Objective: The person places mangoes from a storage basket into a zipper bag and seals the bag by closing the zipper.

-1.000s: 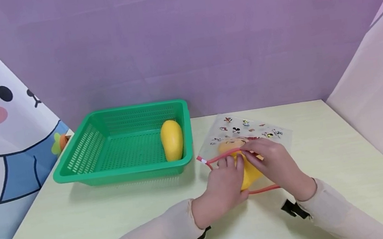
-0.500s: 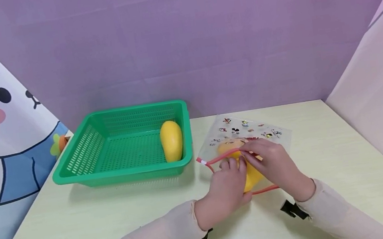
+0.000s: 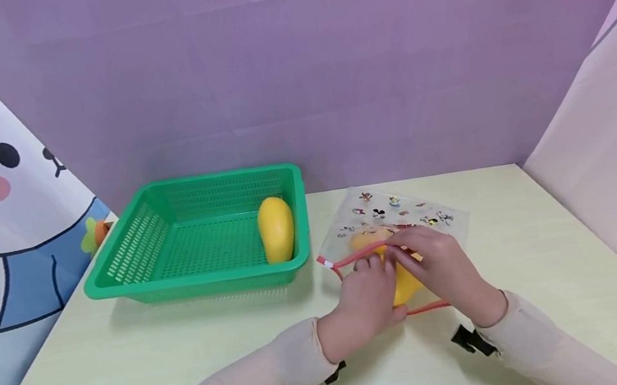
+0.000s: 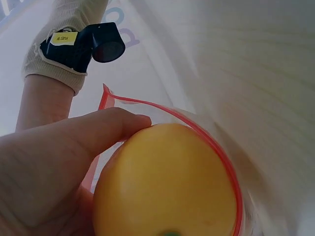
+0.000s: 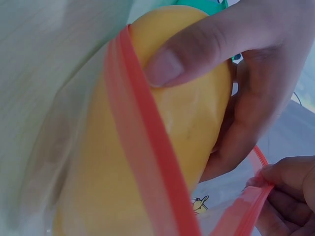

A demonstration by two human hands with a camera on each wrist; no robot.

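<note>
My left hand [image 3: 365,305] grips a yellow mango [image 3: 405,287], thumb along its side, at the mouth of a clear zip bag [image 3: 418,207] with cartoon prints. In the left wrist view the near end of the mango [image 4: 167,182] pokes out past the bag's red zip edge [image 4: 224,157]. With thumb and fingertips, my right hand [image 3: 440,259] pinches the upper red edge. The right wrist view shows the other red band [image 5: 152,132] lying across the mango. A paler orange rounded shape [image 3: 364,240] shows through the bag beyond my left fingers.
To the left stands a green plastic basket [image 3: 204,286] with another yellow mango [image 3: 276,229] at its right end. A purple cloth [image 3: 293,77] rises behind the pale table [image 3: 245,337], and printed cloths hang at both sides.
My left hand has shifted slightly to the right with the mango, toward my right hand. The right hand keeps its pinch on the red edge almost in place.
</note>
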